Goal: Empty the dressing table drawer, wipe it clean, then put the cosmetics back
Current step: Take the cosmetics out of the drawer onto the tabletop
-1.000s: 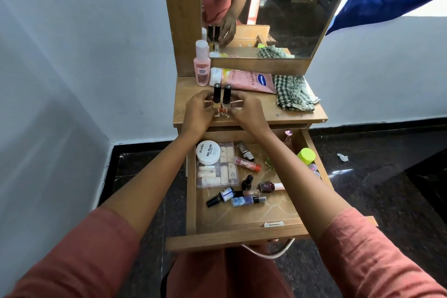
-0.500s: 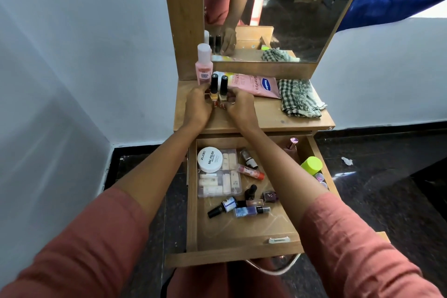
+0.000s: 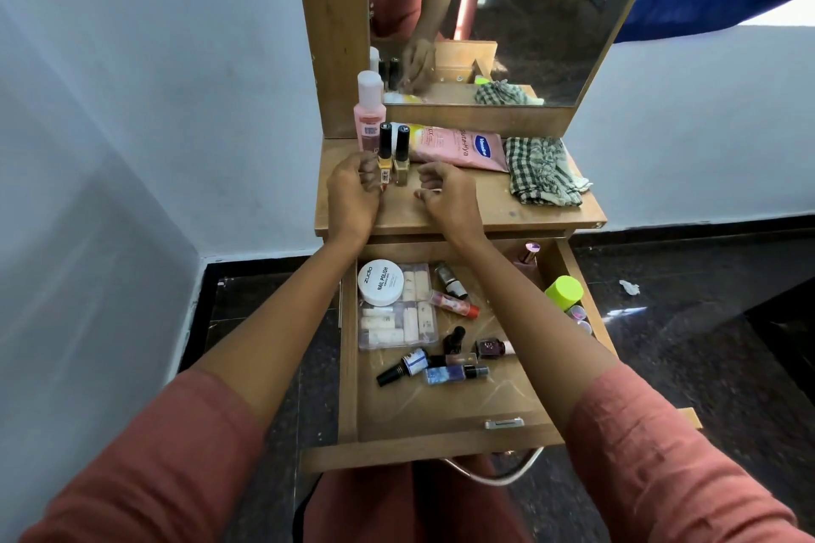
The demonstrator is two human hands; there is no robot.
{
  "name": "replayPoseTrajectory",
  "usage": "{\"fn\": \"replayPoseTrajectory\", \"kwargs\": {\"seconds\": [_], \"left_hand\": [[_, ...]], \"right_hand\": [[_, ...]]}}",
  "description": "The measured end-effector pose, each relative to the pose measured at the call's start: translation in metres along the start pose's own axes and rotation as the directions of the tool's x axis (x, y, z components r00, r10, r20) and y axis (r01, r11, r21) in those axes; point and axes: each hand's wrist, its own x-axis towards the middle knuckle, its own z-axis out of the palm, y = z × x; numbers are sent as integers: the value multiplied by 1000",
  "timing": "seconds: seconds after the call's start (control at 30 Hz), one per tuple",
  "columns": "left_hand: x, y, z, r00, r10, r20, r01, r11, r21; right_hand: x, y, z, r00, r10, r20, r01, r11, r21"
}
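Closest to us the drawer [image 3: 419,450] hangs pulled out, and it's far from empty. There's a white nail polish tub [image 3: 380,282], a clear box [image 3: 410,322], a few loose bottles [image 3: 454,373] lying flat, and a green cap [image 3: 563,287] by its right wall.

Just past the drawer, on the worktop [image 3: 463,212], our left hand [image 3: 353,194] has its fingers [image 3: 372,181] curled at the foot of the yellow bottle [image 3: 384,154]. That one stands upright right against the second bottle [image 3: 401,159]. Our right hand [image 3: 447,196] sits just beside the pair, fingers [image 3: 425,192] curled in, holding nothing.

Tip, we reckon: let go straight and slow, since these tall thin bottles look tippy. Pack them toward the back so the rest fits.

Further from the drawer are a pink tube [image 3: 458,148], a pink bottle [image 3: 368,115] and the checked cloth [image 3: 540,170] for wiping, then the mirror [image 3: 529,13]. White wall [image 3: 176,101] and dark glossy floor [image 3: 705,322] all round.
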Motion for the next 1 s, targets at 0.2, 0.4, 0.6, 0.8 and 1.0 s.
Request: {"fn": "replayPoseTrajectory", "kwargs": {"seconds": [0.2, 0.4, 0.6, 0.8, 1.0], "left_hand": [[-37, 10, 8, 995, 65, 80, -60, 996, -64], [-83, 13, 36, 915, 145, 378, -150, 989, -15], [-108, 1, 62, 745, 126, 655, -238, 968, 85], [-112, -12, 76, 691, 46, 722, -257, 949, 185], [-110, -14, 78, 654, -14, 757, -275, 927, 255]], "right_hand": [[-28, 15, -33, 998, -54, 18, 55, 997, -51], [-63, 38, -70, 998, -9, 55, 17, 990, -138], [-102, 69, -95, 986, 138, 98, -114, 969, -217], [-134, 97, -98, 936, 238, 258, -81, 862, -501], [-136, 106, -81, 843, 278, 461, 221, 603, -767]]}}
